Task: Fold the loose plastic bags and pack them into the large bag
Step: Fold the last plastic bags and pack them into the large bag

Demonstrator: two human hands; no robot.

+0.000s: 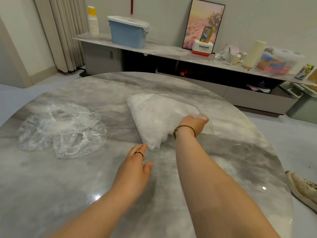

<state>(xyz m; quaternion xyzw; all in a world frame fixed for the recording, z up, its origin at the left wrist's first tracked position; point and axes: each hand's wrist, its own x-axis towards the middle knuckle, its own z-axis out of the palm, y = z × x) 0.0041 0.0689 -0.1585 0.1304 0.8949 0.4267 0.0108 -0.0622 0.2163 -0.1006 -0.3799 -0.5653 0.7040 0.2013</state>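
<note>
Grips the stuffed white large bag [154,117] at its right edge with the right hand [193,124], fingers curled into the plastic. Holds the left hand [135,167] flat, fingers straight, just beside the bag's near corner. Has crumpled loose plastic bags [63,127] well apart to the left on the round marble table [85,186]. Faces a low sideboard [171,50] bearing a blue bin [127,33].

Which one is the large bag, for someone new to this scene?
On the round marble table, look right of centre, at the right hand. The large bag is plump and milky white; the loose bags left of it lie flat, clear and crinkled.
</note>
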